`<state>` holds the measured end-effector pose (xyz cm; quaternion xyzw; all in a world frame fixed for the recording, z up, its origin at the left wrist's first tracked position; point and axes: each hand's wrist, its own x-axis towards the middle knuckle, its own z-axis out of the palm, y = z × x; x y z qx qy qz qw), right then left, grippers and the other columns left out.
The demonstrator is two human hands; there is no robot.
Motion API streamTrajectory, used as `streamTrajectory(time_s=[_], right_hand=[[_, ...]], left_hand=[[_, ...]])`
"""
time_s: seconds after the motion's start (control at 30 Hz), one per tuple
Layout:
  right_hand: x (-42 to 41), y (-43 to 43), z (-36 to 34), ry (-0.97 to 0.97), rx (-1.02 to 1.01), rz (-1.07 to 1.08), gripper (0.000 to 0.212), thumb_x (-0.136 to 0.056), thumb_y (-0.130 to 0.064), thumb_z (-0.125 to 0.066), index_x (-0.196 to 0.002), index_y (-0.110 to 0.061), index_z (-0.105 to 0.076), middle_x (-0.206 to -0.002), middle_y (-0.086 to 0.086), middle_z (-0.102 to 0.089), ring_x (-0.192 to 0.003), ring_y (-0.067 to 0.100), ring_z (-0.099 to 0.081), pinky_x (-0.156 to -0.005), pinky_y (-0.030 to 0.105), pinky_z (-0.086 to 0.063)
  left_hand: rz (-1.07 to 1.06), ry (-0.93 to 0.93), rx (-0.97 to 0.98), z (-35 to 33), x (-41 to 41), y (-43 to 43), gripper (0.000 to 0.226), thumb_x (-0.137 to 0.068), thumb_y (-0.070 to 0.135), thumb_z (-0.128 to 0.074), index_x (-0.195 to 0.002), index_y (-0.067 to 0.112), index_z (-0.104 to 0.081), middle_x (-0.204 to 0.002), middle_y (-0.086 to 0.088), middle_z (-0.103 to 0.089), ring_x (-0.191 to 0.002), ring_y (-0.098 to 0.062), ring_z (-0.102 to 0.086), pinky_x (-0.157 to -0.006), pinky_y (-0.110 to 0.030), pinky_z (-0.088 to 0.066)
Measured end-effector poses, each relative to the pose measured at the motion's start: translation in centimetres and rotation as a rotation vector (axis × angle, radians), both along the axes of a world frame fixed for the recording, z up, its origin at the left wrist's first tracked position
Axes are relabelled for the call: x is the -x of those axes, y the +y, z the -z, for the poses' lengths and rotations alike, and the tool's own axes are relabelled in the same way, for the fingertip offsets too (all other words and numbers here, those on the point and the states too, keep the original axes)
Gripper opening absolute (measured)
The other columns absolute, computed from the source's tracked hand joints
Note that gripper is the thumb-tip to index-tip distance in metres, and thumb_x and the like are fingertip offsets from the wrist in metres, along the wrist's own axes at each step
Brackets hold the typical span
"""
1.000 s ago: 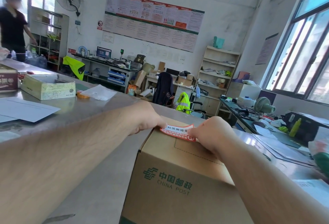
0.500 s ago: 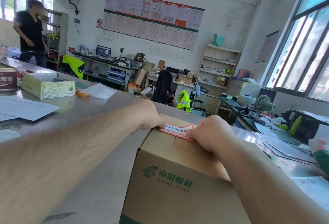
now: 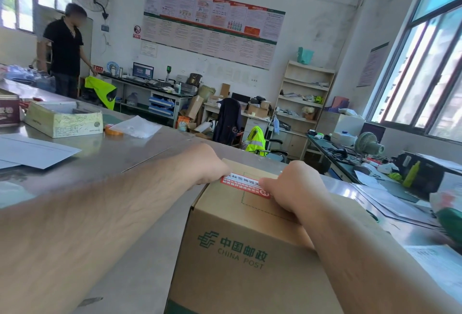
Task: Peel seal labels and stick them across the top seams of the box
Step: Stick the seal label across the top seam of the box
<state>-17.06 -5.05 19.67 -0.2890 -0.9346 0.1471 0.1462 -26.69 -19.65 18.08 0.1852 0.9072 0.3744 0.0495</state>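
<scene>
Seal label (image 3: 246, 183) lies at the far edge of the box (image 3: 250, 251) top, not yet pressed flat; no other label shows. Your right hand (image 3: 297, 186) pinches its right end; your left hand (image 3: 202, 163) is at its left end, fingers hidden.

The seal label's (image 3: 243, 183) ends are hidden under the left hand (image 3: 207, 166) and right hand (image 3: 297, 186).

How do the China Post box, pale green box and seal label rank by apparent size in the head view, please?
China Post box, though nearest the camera
pale green box
seal label, partly covered
</scene>
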Motion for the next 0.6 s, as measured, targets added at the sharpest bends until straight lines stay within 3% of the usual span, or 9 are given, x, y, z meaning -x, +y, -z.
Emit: streamTrajectory(time_s=[0.13, 0.27, 0.37, 0.47, 0.53, 0.6], right_hand=[[0.3, 0.0, 0.2, -0.021, -0.023, -0.010, 0.043, -0.089, -0.050, -0.067, -0.075, -0.011, -0.053, -0.072, -0.001, -0.052, -0.063, 0.013, -0.051, -0.048, 0.025, -0.038], [-0.3, 0.3, -0.1, -0.090, -0.021, -0.065, 0.055, -0.083, -0.060, -0.067, -0.068, -0.010, -0.054, -0.068, 0.002, -0.053, -0.062, 0.018, -0.051, -0.050, 0.026, -0.036], [-1.3, 0.1, -0.7, -0.163, -0.001, -0.140, 0.058, -0.082, -0.065, -0.065, -0.091, -0.008, -0.069, -0.090, 0.008, -0.066, -0.089, 0.025, -0.064, -0.077, 0.032, -0.053], [-2.0, -0.2, -1.2, -0.165, 0.040, -0.149, 0.057, -0.083, -0.062, -0.067, -0.105, -0.010, -0.069, -0.109, 0.009, -0.068, -0.104, 0.025, -0.063, -0.094, 0.037, -0.052], [-1.7, -0.1, -1.0, -0.154, 0.061, -0.132, 0.057, -0.081, -0.063, -0.069, -0.102, -0.009, -0.070, -0.106, 0.010, -0.070, -0.099, 0.025, -0.064, -0.087, 0.036, -0.053], [-1.2, 0.2, -0.6, -0.117, 0.079, -0.079, 0.058, -0.078, -0.064, -0.071, -0.092, -0.008, -0.070, -0.092, 0.009, -0.069, -0.079, 0.020, -0.062, -0.064, 0.028, -0.050]], left_hand=[[-0.009, 0.072, 0.102, -0.1, 0.1, 0.5, 0.036, -0.087, 0.044, -0.060, -0.076, 0.011, -0.060, -0.073, -0.002, -0.055, -0.067, -0.016, -0.053, -0.051, -0.026, -0.033], [0.050, 0.046, 0.166, -0.2, -0.2, 0.4, 0.063, -0.074, 0.068, -0.065, -0.097, 0.009, -0.064, -0.089, -0.003, -0.063, -0.083, -0.020, -0.061, -0.062, -0.030, -0.040], [0.069, 0.006, 0.189, -0.3, -0.4, -0.1, 0.072, -0.067, 0.072, -0.069, -0.100, 0.008, -0.065, -0.090, -0.006, -0.065, -0.081, -0.022, -0.060, -0.060, -0.030, -0.038], [0.060, -0.060, 0.133, -0.1, -0.4, -0.6, 0.065, -0.065, 0.071, -0.072, -0.086, 0.010, -0.061, -0.073, -0.003, -0.056, -0.061, -0.018, -0.048, -0.050, -0.028, -0.029], [0.043, -0.091, 0.082, 0.0, -0.4, -0.6, 0.058, -0.073, 0.066, -0.069, -0.093, 0.011, -0.063, -0.077, -0.001, -0.057, -0.063, -0.016, -0.049, -0.051, -0.027, -0.031], [0.029, -0.108, 0.029, 0.2, -0.3, -0.5, 0.056, -0.079, 0.061, -0.067, -0.106, 0.011, -0.066, -0.089, -0.002, -0.062, -0.074, -0.015, -0.054, -0.057, -0.027, -0.036]])
